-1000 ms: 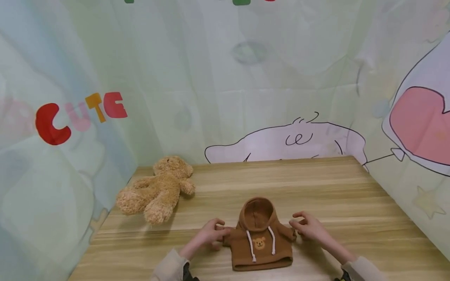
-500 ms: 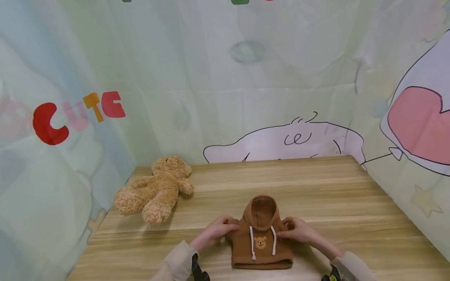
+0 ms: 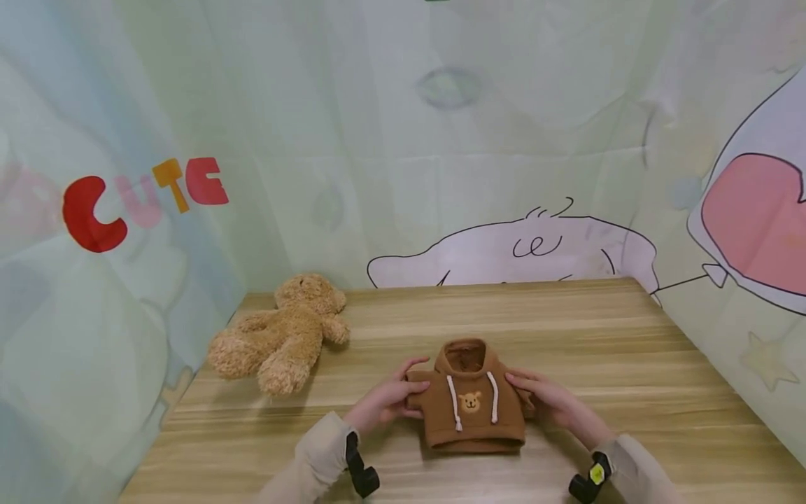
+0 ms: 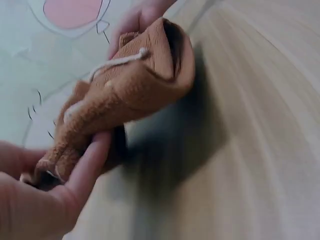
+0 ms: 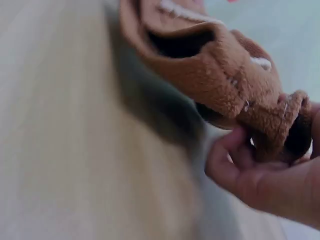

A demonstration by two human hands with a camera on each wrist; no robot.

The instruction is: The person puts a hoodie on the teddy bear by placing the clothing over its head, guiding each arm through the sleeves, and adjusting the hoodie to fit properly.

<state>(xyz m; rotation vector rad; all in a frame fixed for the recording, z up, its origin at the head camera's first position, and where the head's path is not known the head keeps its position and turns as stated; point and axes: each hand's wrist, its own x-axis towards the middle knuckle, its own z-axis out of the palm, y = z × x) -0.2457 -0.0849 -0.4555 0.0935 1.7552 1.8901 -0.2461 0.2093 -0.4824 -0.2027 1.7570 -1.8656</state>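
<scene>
A small brown hoodie point(image 3: 472, 413) with white drawstrings and a bear-face patch hangs between both hands, raised off the table, its hood toward the far side. My left hand point(image 3: 387, 399) grips the sleeve on the left, thumb in front and fingers behind. On the other side my right hand point(image 3: 554, 400) holds the right sleeve near the shoulder. In the left wrist view the hoodie point(image 4: 120, 90) shows its open bottom hem above a shadow. The right wrist view has the right-hand fingers point(image 5: 225, 160) curled under the sleeve.
A tan plush bear point(image 3: 290, 336) lies on its back at the table's far left. The wood-grain table point(image 3: 504, 308) is enclosed by printed cloth walls point(image 3: 327, 161) at the back and sides.
Both hands have moved in from beside the hoodie, taken hold of its sleeves and lifted it off the table. The plush bear has stayed where it was.
</scene>
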